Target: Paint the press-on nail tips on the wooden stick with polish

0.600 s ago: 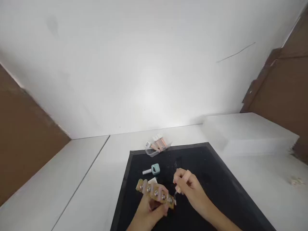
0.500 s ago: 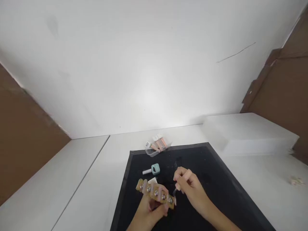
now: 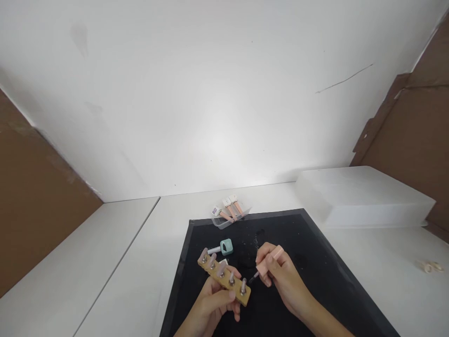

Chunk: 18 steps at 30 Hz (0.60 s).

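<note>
Lying on a white tabletop, a black rectangular mat occupies the near centre. Above it, the left hand and right hand grasp, respectively, a tan strip and a pink-handled brush, bristles just beside the rightmost of the strip's five pale nail-shaped tips.

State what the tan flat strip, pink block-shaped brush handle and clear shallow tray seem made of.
Tan flat strip: perhaps cork or wood, matte; dull surface, uneven edge.
Pink block-shaped brush handle: likely plastic, smooth; even colour, clean edges.
Clear shallow tray: probably thin plastic, glossy; see-through walls.
</note>
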Available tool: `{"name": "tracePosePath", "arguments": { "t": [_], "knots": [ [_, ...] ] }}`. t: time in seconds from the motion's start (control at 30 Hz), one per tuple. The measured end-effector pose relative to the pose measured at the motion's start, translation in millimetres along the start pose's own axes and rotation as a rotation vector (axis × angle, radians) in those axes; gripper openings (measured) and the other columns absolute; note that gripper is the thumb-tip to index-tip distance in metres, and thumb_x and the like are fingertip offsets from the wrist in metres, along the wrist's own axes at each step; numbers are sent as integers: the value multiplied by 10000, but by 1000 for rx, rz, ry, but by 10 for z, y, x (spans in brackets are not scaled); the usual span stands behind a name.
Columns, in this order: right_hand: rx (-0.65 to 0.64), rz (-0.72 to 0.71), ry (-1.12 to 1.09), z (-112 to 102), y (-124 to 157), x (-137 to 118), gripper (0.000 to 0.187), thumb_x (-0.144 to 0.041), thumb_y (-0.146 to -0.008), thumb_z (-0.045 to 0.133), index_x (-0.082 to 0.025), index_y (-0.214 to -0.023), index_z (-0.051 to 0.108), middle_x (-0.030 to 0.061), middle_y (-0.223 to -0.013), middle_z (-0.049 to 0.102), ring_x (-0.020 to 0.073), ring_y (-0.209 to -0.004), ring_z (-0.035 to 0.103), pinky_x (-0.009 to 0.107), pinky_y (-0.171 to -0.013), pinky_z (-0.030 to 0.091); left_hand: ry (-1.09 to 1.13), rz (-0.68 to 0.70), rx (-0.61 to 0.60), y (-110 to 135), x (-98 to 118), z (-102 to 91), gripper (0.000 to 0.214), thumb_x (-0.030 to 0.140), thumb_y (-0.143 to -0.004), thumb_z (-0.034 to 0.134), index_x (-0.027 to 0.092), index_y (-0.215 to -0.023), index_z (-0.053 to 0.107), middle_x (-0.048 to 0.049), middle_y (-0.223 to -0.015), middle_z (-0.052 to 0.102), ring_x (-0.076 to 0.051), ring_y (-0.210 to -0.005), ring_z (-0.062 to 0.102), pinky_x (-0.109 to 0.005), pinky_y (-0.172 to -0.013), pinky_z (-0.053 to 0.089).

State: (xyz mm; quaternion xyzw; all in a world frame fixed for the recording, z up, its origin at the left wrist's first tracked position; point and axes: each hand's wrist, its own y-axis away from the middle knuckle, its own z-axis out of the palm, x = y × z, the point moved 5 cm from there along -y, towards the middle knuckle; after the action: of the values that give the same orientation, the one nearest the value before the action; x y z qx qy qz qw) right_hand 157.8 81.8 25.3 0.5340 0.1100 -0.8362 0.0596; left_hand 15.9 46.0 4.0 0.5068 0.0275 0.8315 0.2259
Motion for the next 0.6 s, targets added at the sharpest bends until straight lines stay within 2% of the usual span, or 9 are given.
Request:
{"name": "tracePosePath", "arguments": {
  "t": [0.23, 0.4, 0.6],
  "knots": [
    [-116, -47, 39, 80, 37, -68, 360, -492, -676, 674, -140, -604, 676, -4, -525, 509, 65, -401, 378, 205, -385, 256, 45, -19, -15, 0, 20, 30, 293, 229, -631, 692, 145, -880, 563, -3, -653, 606, -85, -493, 529, -234, -488, 438],
    [-87, -49, 150, 70, 24, -69, 276, -379, -699, 682, -148, -548, 696, 21, -587, 557, 63, -409, 386, 207, -382, 280, 44, -49, -40, 12, 28, 55, 289, 216, -647, 680, 144, -897, 554, -8, -677, 611, -89, -516, 541, -242, -511, 448],
    [-26, -62, 216, 48, 18, -105, 363, -396, -721, 648, -136, -468, 662, 37, -613, 560, 68, -423, 380, 210, -380, 273, 55, -25, -46, 7, 15, 54, 275, 216, -651, 671, 150, -889, 549, -8, -672, 601, -89, -507, 528, -249, -504, 450]
  ]
}}
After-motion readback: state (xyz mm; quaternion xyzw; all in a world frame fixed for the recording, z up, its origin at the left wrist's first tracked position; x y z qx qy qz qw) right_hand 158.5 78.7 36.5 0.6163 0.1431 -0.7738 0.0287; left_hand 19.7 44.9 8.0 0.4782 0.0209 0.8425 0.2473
